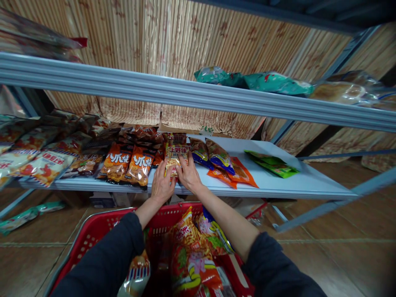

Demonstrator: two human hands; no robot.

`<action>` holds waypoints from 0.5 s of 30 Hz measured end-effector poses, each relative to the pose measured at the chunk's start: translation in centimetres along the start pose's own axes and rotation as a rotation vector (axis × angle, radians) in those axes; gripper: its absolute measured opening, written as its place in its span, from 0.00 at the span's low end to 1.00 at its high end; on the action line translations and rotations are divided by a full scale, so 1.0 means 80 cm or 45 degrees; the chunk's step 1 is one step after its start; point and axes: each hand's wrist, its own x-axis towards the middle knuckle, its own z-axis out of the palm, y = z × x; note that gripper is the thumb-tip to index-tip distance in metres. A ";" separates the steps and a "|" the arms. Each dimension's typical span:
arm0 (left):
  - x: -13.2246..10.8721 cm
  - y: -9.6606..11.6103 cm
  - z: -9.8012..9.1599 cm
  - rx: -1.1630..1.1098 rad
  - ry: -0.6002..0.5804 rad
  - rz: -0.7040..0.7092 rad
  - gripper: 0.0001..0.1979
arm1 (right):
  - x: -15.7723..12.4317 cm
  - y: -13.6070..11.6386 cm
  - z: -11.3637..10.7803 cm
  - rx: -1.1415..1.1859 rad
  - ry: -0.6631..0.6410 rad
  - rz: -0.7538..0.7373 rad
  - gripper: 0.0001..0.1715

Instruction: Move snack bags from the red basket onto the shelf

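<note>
A small yellow snack bag [175, 153] with red lettering stands at the front of the lower shelf. My left hand [162, 181] grips its left side, and my right hand [187, 173] grips its right side, fingers closed on the wrapper. To the left, orange-and-black snack bags [140, 165] lean in rows. Just right of my hands are blue-and-brown snack bags [219, 156] and flat orange packets [236, 172]. Below my forearms sits a red shopping basket [102, 225] holding several snack bags, among them a red-and-yellow noodle snack bag [193, 264].
White-and-red snack bags [46, 165] fill the left end of the lower shelf [272, 187]. A green packet [272, 163] lies toward its right. The upper shelf's blue beam [173, 93] crosses above my hands, with teal bags [275, 82] on it. A teal packet [27, 216] is low at left.
</note>
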 end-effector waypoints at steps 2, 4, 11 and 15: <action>-0.002 -0.002 -0.001 -0.011 0.001 0.009 0.22 | -0.004 0.000 0.000 0.007 -0.013 -0.004 0.28; -0.005 -0.003 -0.002 -0.018 -0.003 0.040 0.23 | -0.007 0.000 -0.001 0.012 -0.015 -0.018 0.28; -0.013 0.020 -0.022 -0.063 -0.010 0.066 0.25 | -0.019 -0.008 -0.024 -0.048 0.036 -0.008 0.28; -0.039 0.051 -0.043 -0.164 -0.102 -0.007 0.19 | -0.046 -0.014 -0.058 0.014 0.064 -0.044 0.28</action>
